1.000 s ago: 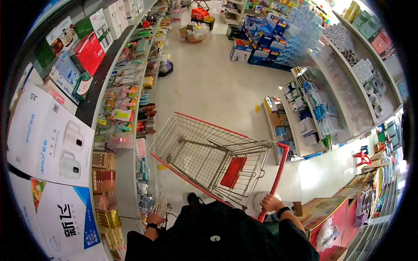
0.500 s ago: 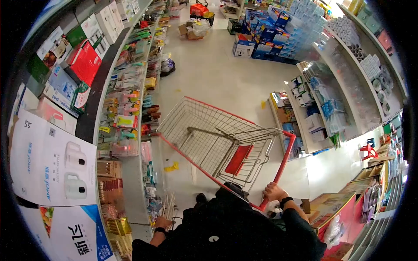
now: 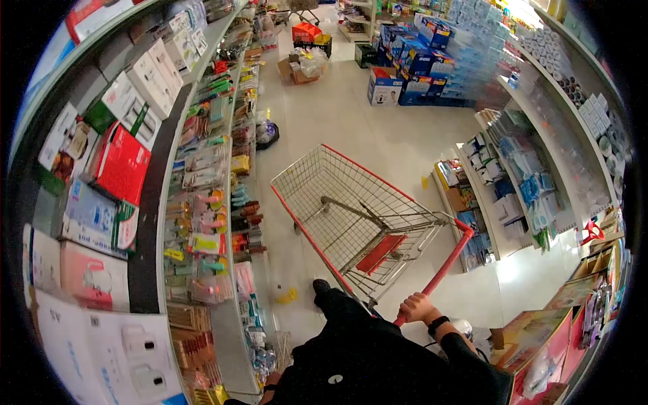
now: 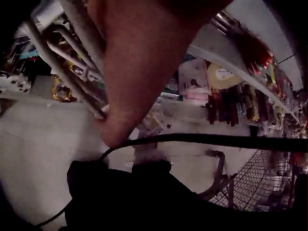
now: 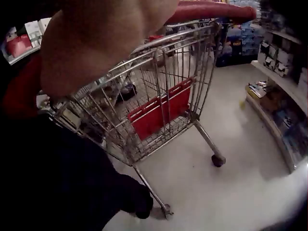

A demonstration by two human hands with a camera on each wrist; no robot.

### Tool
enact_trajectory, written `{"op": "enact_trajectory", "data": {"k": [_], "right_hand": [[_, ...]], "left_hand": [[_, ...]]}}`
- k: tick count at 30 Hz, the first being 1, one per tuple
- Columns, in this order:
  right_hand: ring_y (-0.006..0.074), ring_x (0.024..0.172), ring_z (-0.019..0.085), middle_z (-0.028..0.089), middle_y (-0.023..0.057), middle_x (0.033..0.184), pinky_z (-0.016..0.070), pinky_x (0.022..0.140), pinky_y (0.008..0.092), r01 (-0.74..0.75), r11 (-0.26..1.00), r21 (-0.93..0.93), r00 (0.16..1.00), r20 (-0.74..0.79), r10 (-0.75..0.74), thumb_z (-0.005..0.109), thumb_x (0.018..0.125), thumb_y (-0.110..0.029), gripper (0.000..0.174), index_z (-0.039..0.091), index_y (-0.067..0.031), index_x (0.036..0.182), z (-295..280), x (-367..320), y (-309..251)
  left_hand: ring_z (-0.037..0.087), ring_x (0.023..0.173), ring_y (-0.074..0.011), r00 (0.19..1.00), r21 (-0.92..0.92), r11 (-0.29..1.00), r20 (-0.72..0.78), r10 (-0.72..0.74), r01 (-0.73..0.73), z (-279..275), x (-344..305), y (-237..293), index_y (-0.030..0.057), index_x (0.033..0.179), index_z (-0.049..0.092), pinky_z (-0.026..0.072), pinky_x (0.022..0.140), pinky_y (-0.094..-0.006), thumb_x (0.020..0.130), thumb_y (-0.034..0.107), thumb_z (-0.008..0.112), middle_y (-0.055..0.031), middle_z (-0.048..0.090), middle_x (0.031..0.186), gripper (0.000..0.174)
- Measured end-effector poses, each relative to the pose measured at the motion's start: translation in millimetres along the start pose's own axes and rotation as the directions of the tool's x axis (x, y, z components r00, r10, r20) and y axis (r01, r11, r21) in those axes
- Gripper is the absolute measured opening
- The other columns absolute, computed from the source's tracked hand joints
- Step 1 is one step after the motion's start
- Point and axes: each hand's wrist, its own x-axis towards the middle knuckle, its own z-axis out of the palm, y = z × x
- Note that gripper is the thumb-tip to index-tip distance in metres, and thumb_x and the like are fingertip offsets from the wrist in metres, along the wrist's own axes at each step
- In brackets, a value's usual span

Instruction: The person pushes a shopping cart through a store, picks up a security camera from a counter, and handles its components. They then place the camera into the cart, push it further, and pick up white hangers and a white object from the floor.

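The left hand, top of its wrist view, sits against pale rods, can't tell if it's gripping. The cart is mid-frame, right hand clamped round its red handle. One-handed steering could easily swing it into the left shelf.

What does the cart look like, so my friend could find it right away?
Find the pale aisle floor between the long shelves. In the middle stands the shopping cart, with the right hand gripping its red handle bar. Unlike the boxes around it, it is an empty silver wire basket with red edges and a red flap inside.
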Motion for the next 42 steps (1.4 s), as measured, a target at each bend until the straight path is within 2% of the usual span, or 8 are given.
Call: {"op": "enact_trajectory", "data": {"k": [11,15,18,20,21,22,35,42], "right_hand": [[0.0184,0.058,0.056,0.054,0.0006,0.058,0.0441,0.059,0.0322,-0.073,0.996,-0.050,0.996,0.054,0.076,0.064,0.060,-0.026,0.016,0.054,-0.0132,0.062,-0.2,113.8,77.1],[0.0192,0.059,0.055,0.054,0.0007,0.061,0.0434,0.061,0.0329,-0.069,0.992,-0.103,0.994,0.074,0.077,0.064,0.061,-0.027,0.018,0.054,-0.0128,0.065,7.1,132.2,97.0],[0.0210,0.061,0.054,0.052,0.0023,0.060,0.0423,0.061,0.0347,-0.093,0.995,-0.044,0.994,0.055,0.096,0.067,0.061,-0.024,0.020,0.054,-0.0115,0.067,-2.7,156.5,110.7],[0.0222,0.061,0.054,0.052,0.0030,0.060,0.0416,0.061,0.0358,-0.104,0.993,-0.050,0.990,0.089,0.108,0.067,0.061,-0.025,0.020,0.053,-0.0110,0.065,-0.4,166.9,120.5],[0.0228,0.061,0.053,0.052,0.0034,0.060,0.0413,0.061,0.0364,-0.122,0.991,-0.061,0.983,0.130,0.129,0.067,0.061,-0.026,0.021,0.053,-0.0108,0.064,-0.6,172.9,124.9],[0.0232,0.062,0.053,0.053,0.0042,0.060,0.0414,0.062,0.0368,-0.150,0.987,-0.054,0.962,0.222,0.158,0.067,0.061,-0.027,0.021,0.054,-0.0103,0.062,-2.6,177.9,128.8],[0.0216,0.063,0.055,0.055,0.0036,0.061,0.0413,0.063,0.0348,-0.182,0.982,-0.049,0.849,0.496,0.182,0.066,0.062,-0.024,0.018,0.054,-0.0102,0.060,-20.4,243.1,177.5],[0.0201,0.058,0.054,0.054,0.0017,0.059,0.0420,0.058,0.0341,-0.090,0.996,-0.006,0.905,0.417,0.084,0.067,0.062,-0.026,0.021,0.052,-0.0110,0.059,-19.9,242.2,199.9]], "left_hand": [[0.060,0.089,-0.0297,0.968,0.015,0.969,0.039,0.247,-0.248,-174.5,75.8,75.1,0.0077,0.106,0.063,0.0473,0.078,-0.0449,0.091,0.043,0.048,-0.0115,0.063,0.099,0.041],[0.060,0.093,-0.0296,0.745,0.361,0.691,0.015,0.667,-0.626,-209.0,126.9,97.4,0.0081,0.110,0.063,0.0475,0.080,-0.0439,0.092,0.040,0.048,-0.0112,0.064,0.103,0.039],[0.054,0.107,-0.0356,0.955,-0.019,0.955,-0.032,0.295,-0.296,-267.8,132.2,124.0,0.0044,0.116,0.058,0.0447,0.090,-0.0462,0.072,0.050,0.065,-0.0198,0.055,0.118,0.064],[0.049,0.117,-0.0396,0.985,-0.165,0.971,-0.040,0.170,-0.174,-315.1,115.5,144.1,0.0020,0.120,0.054,0.0428,0.096,-0.0478,0.059,0.057,0.077,-0.0255,0.049,0.128,0.085],[0.043,0.123,-0.0388,0.906,-0.088,0.973,-0.391,0.162,-0.212,-329.5,92.2,160.5,0.0023,0.119,0.054,0.0391,0.099,-0.0484,0.057,0.055,0.078,-0.0249,0.046,0.132,0.085],[0.038,0.127,-0.0387,0.967,-0.194,0.970,-0.237,0.096,-0.144,-388.0,45.2,181.9,0.0029,0.118,0.053,0.0357,0.101,-0.0489,0.055,0.052,0.079,-0.0245,0.044,0.133,0.084],[0.057,0.101,-0.0419,0.908,-0.322,0.869,-0.315,0.276,-0.376,-422.4,152.7,236.3,-0.0024,0.108,0.055,0.0487,0.081,-0.0467,0.055,0.056,0.078,-0.0276,0.055,0.110,0.082],[0.055,0.096,-0.0383,0.764,-0.184,0.822,-0.517,0.386,-0.540,-509.8,77.5,273.1,0.0008,0.108,0.052,0.0489,0.078,-0.0459,0.055,0.039,0.083,-0.0186,0.049,0.109,0.072]]}}
